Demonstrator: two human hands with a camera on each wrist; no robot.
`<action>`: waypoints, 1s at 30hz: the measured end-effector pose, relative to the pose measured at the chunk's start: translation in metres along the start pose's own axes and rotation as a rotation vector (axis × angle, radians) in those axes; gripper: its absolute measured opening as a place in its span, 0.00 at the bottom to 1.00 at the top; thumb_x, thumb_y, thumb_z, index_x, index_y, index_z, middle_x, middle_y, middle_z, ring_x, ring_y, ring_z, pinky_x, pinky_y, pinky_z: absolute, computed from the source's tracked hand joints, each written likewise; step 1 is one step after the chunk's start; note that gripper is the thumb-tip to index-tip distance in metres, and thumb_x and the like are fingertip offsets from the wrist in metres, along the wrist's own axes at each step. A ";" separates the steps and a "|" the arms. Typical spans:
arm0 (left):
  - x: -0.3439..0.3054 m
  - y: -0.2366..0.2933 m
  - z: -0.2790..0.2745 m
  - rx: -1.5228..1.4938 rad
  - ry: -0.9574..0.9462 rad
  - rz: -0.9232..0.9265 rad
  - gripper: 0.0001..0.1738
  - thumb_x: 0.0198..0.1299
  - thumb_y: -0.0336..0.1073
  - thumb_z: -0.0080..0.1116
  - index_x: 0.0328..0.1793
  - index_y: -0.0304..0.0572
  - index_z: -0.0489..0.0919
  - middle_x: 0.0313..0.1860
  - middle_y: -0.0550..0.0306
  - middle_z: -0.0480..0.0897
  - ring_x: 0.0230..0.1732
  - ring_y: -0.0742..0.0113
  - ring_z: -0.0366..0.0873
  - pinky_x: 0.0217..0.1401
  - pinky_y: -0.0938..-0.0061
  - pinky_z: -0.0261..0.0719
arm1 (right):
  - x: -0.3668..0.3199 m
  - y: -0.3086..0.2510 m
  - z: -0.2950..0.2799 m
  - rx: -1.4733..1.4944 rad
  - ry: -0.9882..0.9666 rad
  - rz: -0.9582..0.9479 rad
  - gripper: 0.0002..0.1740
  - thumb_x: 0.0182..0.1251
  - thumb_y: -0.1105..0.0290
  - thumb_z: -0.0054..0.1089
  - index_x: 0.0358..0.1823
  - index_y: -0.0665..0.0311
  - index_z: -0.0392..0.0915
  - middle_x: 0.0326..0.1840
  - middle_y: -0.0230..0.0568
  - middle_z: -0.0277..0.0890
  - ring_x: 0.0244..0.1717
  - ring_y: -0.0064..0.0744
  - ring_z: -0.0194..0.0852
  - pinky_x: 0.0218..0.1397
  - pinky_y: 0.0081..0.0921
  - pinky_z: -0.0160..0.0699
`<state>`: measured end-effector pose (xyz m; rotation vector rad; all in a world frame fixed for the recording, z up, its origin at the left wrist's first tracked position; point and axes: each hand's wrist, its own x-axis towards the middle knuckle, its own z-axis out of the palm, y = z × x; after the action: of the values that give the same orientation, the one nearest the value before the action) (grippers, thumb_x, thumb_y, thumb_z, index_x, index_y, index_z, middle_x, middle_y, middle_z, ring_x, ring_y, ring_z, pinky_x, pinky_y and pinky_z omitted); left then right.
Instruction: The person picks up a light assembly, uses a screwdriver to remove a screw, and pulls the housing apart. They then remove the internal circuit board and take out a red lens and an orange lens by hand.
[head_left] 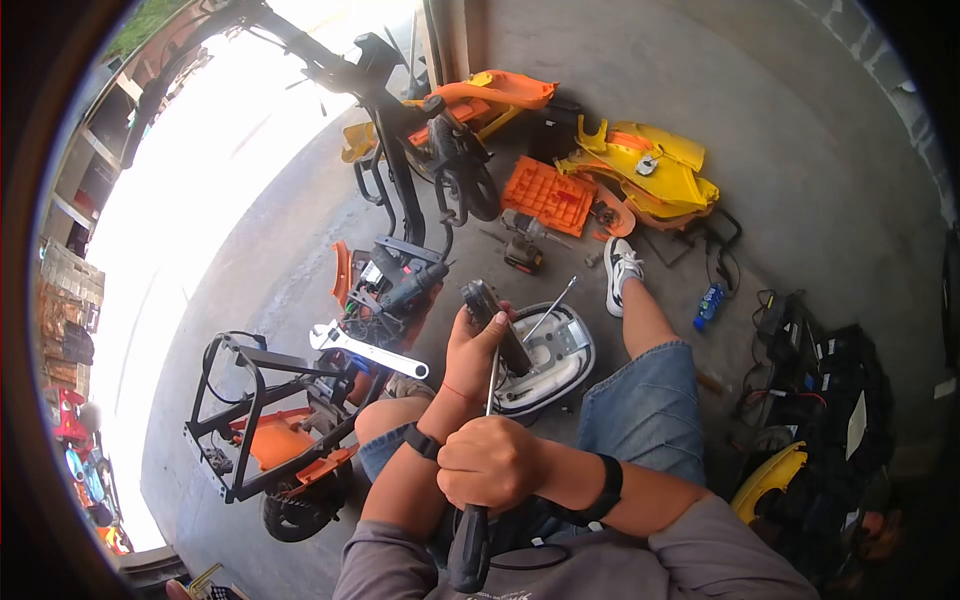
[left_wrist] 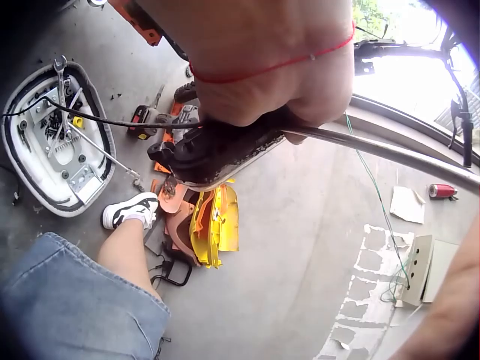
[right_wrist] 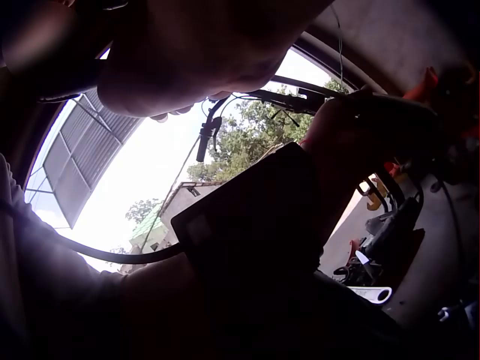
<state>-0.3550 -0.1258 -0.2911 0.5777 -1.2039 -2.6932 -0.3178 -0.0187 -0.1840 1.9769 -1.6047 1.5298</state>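
two hands on one job, both closed round something. left hand is wrapped tight on a black lever-like part, held up in front of the chest; in the left wrist view the fingers curl fully over that part. right hand sits just below the left, fist round a screwdriver, black handle sticking out under the fist, steel shaft running up past the left wrist to the black part. right wrist view is too dark to show the fingers.

just beyond the left hand, on the concrete: white housing, open side up, with a spanner lying inside. left of the left hand: adjustable wrench resting on a stripped scooter frame. farther out past the left hand: shoe, yellow panels, blue can. print on the can is too small to read.
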 end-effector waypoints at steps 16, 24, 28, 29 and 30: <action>0.001 -0.007 -0.007 -0.035 0.101 0.032 0.19 0.66 0.30 0.62 0.61 0.39 0.71 0.57 0.51 0.78 0.59 0.59 0.76 0.62 0.63 0.76 | -0.002 0.007 0.020 -0.010 0.024 -0.040 0.10 0.48 0.65 0.60 0.21 0.59 0.68 0.21 0.33 0.59 0.18 0.31 0.67 0.19 0.28 0.66; 0.001 -0.004 -0.004 -0.014 0.155 0.020 0.19 0.66 0.29 0.63 0.59 0.36 0.70 0.52 0.54 0.80 0.53 0.65 0.78 0.60 0.69 0.75 | -0.005 0.008 0.024 -0.032 0.015 -0.039 0.10 0.49 0.66 0.59 0.20 0.59 0.67 0.20 0.33 0.59 0.18 0.30 0.67 0.20 0.27 0.66; 0.000 -0.003 -0.002 -0.031 0.179 0.010 0.20 0.65 0.29 0.64 0.59 0.36 0.70 0.52 0.53 0.80 0.53 0.64 0.78 0.59 0.69 0.75 | -0.006 0.008 0.026 -0.048 0.003 -0.035 0.10 0.46 0.66 0.59 0.19 0.58 0.66 0.20 0.33 0.58 0.19 0.30 0.67 0.21 0.26 0.67; 0.000 -0.003 -0.002 -0.026 0.185 0.010 0.20 0.65 0.29 0.64 0.59 0.36 0.70 0.52 0.52 0.80 0.53 0.64 0.78 0.59 0.69 0.75 | -0.006 0.008 0.026 -0.049 -0.011 -0.036 0.10 0.45 0.66 0.59 0.20 0.58 0.66 0.20 0.33 0.58 0.20 0.30 0.67 0.21 0.26 0.68; 0.000 -0.003 -0.002 -0.026 0.184 0.008 0.20 0.65 0.29 0.64 0.59 0.36 0.70 0.52 0.52 0.80 0.53 0.64 0.78 0.59 0.69 0.75 | -0.007 0.008 0.027 -0.050 -0.010 -0.034 0.10 0.45 0.66 0.59 0.20 0.58 0.66 0.20 0.33 0.58 0.20 0.30 0.67 0.21 0.26 0.68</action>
<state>-0.3545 -0.1249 -0.2947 0.7952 -1.1192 -2.5785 -0.3077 -0.0357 -0.2058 1.9790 -1.5885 1.4550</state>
